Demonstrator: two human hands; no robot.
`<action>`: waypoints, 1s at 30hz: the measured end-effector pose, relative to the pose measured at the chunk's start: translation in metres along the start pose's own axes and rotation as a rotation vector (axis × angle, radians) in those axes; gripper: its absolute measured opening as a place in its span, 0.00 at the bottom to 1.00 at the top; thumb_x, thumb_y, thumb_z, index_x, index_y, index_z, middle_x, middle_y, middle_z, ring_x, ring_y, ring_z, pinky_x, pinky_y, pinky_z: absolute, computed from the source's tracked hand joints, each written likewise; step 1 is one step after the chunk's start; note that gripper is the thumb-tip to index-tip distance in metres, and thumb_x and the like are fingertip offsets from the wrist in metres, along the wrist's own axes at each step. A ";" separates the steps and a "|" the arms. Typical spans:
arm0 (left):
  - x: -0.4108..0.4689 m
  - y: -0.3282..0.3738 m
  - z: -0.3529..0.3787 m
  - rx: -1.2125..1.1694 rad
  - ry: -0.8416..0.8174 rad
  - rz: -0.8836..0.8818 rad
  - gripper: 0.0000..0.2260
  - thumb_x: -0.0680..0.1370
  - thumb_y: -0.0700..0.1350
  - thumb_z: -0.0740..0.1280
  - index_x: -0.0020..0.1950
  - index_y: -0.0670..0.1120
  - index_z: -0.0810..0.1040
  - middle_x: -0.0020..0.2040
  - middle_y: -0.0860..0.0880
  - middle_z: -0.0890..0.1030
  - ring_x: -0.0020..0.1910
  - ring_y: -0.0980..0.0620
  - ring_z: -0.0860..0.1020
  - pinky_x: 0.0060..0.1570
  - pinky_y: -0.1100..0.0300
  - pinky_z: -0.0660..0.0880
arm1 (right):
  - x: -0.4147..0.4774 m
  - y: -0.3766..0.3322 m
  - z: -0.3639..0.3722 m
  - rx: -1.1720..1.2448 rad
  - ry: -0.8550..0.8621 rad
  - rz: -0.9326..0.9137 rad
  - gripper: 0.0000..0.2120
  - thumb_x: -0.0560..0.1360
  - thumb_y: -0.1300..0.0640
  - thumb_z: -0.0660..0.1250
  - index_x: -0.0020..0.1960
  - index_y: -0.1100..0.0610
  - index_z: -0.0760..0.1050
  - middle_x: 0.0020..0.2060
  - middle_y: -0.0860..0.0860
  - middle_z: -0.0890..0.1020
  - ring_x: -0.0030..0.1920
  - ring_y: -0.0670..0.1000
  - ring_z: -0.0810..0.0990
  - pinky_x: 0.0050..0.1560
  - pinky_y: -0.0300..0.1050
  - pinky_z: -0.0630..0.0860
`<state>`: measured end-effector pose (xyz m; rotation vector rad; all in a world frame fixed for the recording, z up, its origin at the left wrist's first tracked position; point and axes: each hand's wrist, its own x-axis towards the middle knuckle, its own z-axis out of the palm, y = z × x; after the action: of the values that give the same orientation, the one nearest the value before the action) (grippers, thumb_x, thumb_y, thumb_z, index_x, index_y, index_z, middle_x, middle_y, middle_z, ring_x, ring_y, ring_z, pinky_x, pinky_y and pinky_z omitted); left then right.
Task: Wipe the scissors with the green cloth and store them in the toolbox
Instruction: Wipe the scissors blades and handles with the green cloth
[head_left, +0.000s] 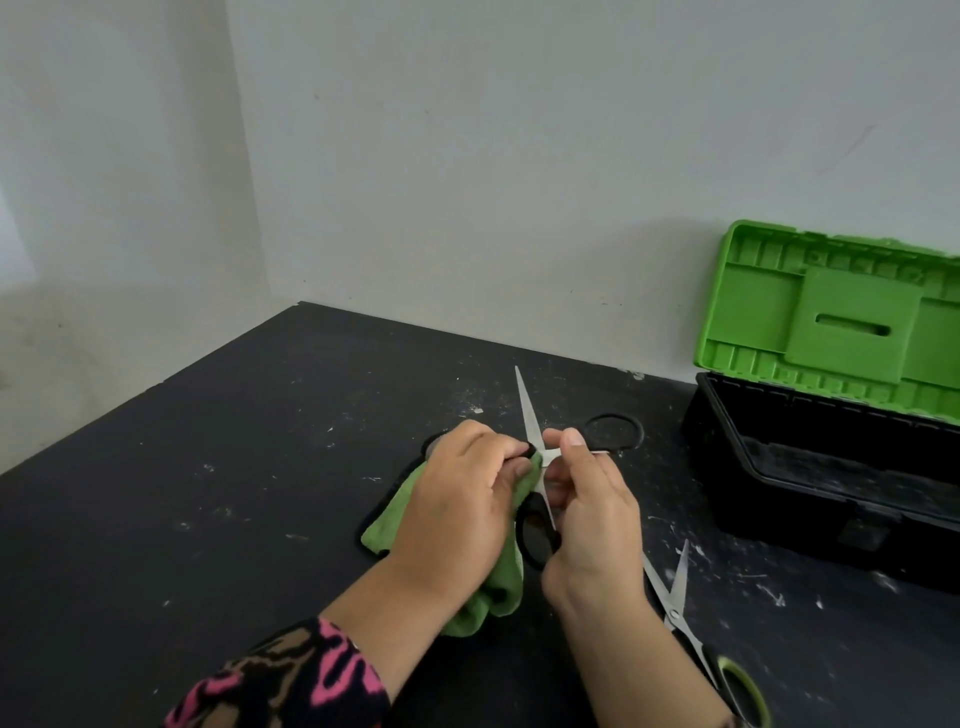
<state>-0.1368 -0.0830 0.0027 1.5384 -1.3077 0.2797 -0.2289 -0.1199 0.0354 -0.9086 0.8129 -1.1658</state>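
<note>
Both hands grip: left hand (457, 499) bunches green cloth (400, 514), right hand (592, 514) pinches open scissors (530, 415).

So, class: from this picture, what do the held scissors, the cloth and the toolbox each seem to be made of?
Held scissors: blades look like bare polished steel, grey and reflective; handles look like black plastic, smooth and dull.
Green cloth: soft fabric, possibly microfibre; it folds and bunches in the left hand.
Toolbox: moulded plastic, judging by the ribbed green lid and the matte black base.

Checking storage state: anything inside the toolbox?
The open toolbox shows only a bare, dusty black floor; no scissors visible inside. Its near wall hides the front strip, and the right end is out of frame.
</note>
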 end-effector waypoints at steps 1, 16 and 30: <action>0.001 -0.003 0.000 0.015 0.003 -0.013 0.09 0.77 0.47 0.62 0.47 0.46 0.80 0.42 0.54 0.75 0.41 0.55 0.75 0.39 0.64 0.70 | 0.001 -0.001 -0.001 0.007 0.005 -0.003 0.10 0.76 0.55 0.65 0.40 0.57 0.81 0.24 0.44 0.72 0.25 0.41 0.71 0.28 0.36 0.72; 0.002 -0.008 -0.001 0.011 0.005 -0.060 0.08 0.77 0.48 0.63 0.47 0.47 0.80 0.43 0.56 0.75 0.43 0.55 0.75 0.41 0.64 0.71 | 0.009 0.003 -0.005 0.029 0.032 -0.018 0.11 0.75 0.52 0.66 0.41 0.56 0.82 0.25 0.45 0.70 0.28 0.44 0.68 0.39 0.50 0.70; 0.015 -0.019 -0.025 0.025 0.206 -0.215 0.03 0.77 0.39 0.66 0.47 0.45 0.79 0.43 0.56 0.75 0.44 0.65 0.72 0.46 0.78 0.65 | 0.019 -0.003 -0.010 0.039 0.094 0.037 0.11 0.75 0.49 0.65 0.40 0.52 0.82 0.28 0.46 0.70 0.36 0.52 0.70 0.42 0.54 0.74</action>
<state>-0.1055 -0.0745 0.0133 1.6102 -0.9732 0.3090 -0.2346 -0.1406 0.0327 -0.8081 0.8769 -1.1949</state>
